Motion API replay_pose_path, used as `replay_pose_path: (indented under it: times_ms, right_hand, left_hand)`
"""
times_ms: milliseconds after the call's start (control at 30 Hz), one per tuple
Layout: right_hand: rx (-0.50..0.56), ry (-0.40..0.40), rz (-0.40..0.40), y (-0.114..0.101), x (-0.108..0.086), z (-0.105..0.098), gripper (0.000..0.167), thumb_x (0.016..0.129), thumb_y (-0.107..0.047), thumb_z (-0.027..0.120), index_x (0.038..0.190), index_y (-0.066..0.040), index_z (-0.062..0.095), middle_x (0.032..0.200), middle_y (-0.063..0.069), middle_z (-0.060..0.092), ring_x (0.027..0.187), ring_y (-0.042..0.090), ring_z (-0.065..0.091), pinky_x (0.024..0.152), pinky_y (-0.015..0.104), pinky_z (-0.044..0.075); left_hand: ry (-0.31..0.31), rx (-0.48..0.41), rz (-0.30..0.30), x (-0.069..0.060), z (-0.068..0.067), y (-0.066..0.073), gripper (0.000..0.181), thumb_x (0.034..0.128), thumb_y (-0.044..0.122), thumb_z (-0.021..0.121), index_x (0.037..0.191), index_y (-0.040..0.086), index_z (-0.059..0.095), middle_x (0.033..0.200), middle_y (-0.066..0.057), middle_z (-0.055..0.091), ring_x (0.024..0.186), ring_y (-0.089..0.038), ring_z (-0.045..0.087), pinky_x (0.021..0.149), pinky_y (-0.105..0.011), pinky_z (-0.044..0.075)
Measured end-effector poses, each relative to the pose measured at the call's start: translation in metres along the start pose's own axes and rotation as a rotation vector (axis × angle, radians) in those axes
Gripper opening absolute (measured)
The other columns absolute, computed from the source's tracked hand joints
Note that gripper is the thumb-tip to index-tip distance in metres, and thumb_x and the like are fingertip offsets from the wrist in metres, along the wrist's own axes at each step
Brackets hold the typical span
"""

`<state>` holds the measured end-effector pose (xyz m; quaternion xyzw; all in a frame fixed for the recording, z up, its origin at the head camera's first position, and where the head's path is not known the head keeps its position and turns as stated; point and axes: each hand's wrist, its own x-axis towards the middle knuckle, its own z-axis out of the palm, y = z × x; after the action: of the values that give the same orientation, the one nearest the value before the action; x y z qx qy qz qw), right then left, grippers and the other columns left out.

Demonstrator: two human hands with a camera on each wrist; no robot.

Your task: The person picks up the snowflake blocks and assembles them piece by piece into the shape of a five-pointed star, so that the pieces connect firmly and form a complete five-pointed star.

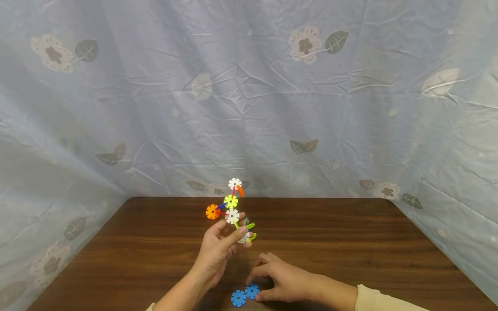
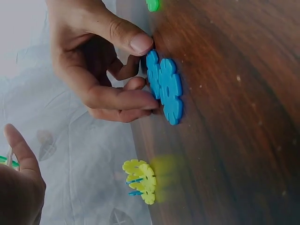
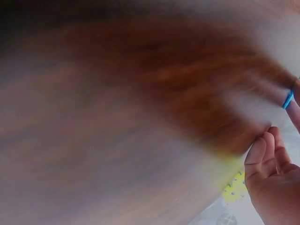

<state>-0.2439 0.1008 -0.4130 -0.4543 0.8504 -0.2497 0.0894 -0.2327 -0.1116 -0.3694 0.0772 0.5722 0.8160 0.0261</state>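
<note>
My left hand (image 1: 218, 248) holds up a linked construction of snowflake discs (image 1: 231, 201) in white, yellow, orange, blue and red, gripping it by a white disc between thumb and fingers. Low on the table, my right hand (image 1: 285, 278) pinches one blue snowflake disc (image 1: 253, 289) by its edges. A second blue snowflake disc (image 1: 238, 298) lies against its left side; whether the two are joined I cannot tell. The left wrist view shows the pinching thumb above both blue discs (image 2: 170, 91). Only part of my left hand (image 2: 21, 187) appears there.
Yellow discs with blue links (image 2: 147, 180) show in the left wrist view; their attachment is unclear. A green piece (image 2: 152, 4) is cut off at the top. The brown wooden table (image 1: 350, 246) is bordered by a pale floral cloth (image 1: 241, 129). Blur covers most of the right wrist view.
</note>
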Motion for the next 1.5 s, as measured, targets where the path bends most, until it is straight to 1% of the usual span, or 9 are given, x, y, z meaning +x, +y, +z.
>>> replay_pose_path:
  times_ms: [167, 267, 400, 533, 733, 867, 1133, 1333, 1500]
  right_hand:
    - [0.016, -0.016, 0.011, -0.001, 0.000, -0.001, 0.022, 0.095, -0.033, 0.079, 0.112, -0.023, 0.069, 0.117, -0.009, 0.057, 0.103, -0.004, 0.049, 0.086, 0.016, 0.052]
    - [0.057, 0.020, -0.012, 0.002, -0.001, -0.004, 0.022, 0.096, -0.027, 0.077, 0.112, -0.017, 0.065, 0.108, -0.008, 0.065, 0.096, -0.007, 0.056, 0.082, 0.014, 0.054]
    - [0.119, 0.136, -0.076, 0.009, -0.004, -0.016, 0.021, 0.098, -0.018, 0.074, 0.113, -0.009, 0.063, 0.096, 0.001, 0.075, 0.084, -0.007, 0.062, 0.074, 0.017, 0.059]
    - [0.153, 0.240, -0.099, 0.010, -0.005, -0.040, 0.024, 0.098, -0.014, 0.072, 0.119, -0.007, 0.062, 0.099, 0.005, 0.075, 0.084, -0.004, 0.064, 0.071, 0.021, 0.061]
    - [0.109, 0.428, -0.152, 0.001, 0.001, -0.073, 0.026, 0.098, -0.009, 0.073, 0.123, -0.007, 0.066, 0.100, 0.004, 0.076, 0.084, 0.003, 0.067, 0.068, 0.023, 0.062]
    - [0.077, 0.512, -0.191, -0.003, 0.006, -0.081, 0.028, 0.096, -0.007, 0.075, 0.123, -0.006, 0.067, 0.101, 0.003, 0.076, 0.083, 0.004, 0.068, 0.069, 0.024, 0.063]
    - [0.068, 0.539, -0.237, -0.004, 0.010, -0.077, 0.028, 0.097, -0.006, 0.074, 0.124, -0.005, 0.068, 0.100, 0.005, 0.076, 0.082, 0.007, 0.070, 0.069, 0.024, 0.064]
    - [0.080, 0.525, -0.232, -0.005, 0.011, -0.075, 0.030, 0.097, -0.004, 0.073, 0.126, -0.005, 0.068, 0.101, 0.007, 0.076, 0.082, 0.008, 0.070, 0.072, 0.024, 0.064]
    - [0.093, 0.496, -0.242, -0.004, 0.011, -0.076, 0.034, 0.095, -0.001, 0.073, 0.129, -0.002, 0.067, 0.109, 0.009, 0.077, 0.088, 0.017, 0.075, 0.077, 0.025, 0.065]
  left_hand:
    - [-0.020, 0.002, -0.013, -0.001, -0.002, -0.001, 0.049, 0.0986, 0.009, 0.071, 0.143, -0.002, 0.055, 0.142, -0.003, 0.063, 0.106, -0.017, 0.073, 0.088, -0.031, 0.065]
    - [-0.039, 0.011, -0.023, -0.001, -0.004, -0.002, 0.052, 0.0992, 0.009, 0.070, 0.147, -0.003, 0.052, 0.146, -0.004, 0.061, 0.108, -0.017, 0.072, 0.089, -0.030, 0.064]
    - [-0.067, 0.018, -0.029, -0.001, -0.006, -0.003, 0.056, 0.0994, 0.008, 0.070, 0.150, -0.003, 0.049, 0.144, -0.002, 0.062, 0.109, -0.014, 0.069, 0.088, -0.028, 0.064]
    - [-0.084, 0.016, -0.032, -0.001, -0.006, -0.003, 0.056, 0.0995, 0.008, 0.070, 0.150, -0.003, 0.048, 0.140, 0.000, 0.063, 0.108, -0.012, 0.069, 0.087, -0.027, 0.064]
    - [-0.097, 0.009, -0.039, -0.001, -0.005, -0.003, 0.059, 0.0989, 0.008, 0.071, 0.151, -0.004, 0.046, 0.129, 0.003, 0.069, 0.103, -0.011, 0.071, 0.086, -0.026, 0.064]
    - [-0.100, 0.016, -0.047, -0.001, -0.004, -0.004, 0.059, 0.0985, 0.009, 0.071, 0.151, -0.004, 0.047, 0.121, 0.003, 0.072, 0.098, -0.010, 0.072, 0.086, -0.027, 0.064]
    - [-0.102, 0.063, -0.045, -0.001, -0.003, -0.006, 0.055, 0.0971, 0.010, 0.073, 0.145, -0.005, 0.051, 0.118, 0.002, 0.074, 0.098, -0.014, 0.073, 0.085, -0.029, 0.064]
    - [-0.124, 0.087, -0.030, -0.001, -0.001, -0.007, 0.046, 0.0961, 0.009, 0.074, 0.135, -0.007, 0.054, 0.110, 0.003, 0.075, 0.095, -0.014, 0.073, 0.082, -0.028, 0.064]
    - [-0.122, 0.097, -0.039, 0.000, -0.001, -0.006, 0.045, 0.0960, 0.008, 0.074, 0.134, -0.007, 0.054, 0.110, 0.003, 0.075, 0.094, -0.013, 0.074, 0.080, -0.027, 0.064]
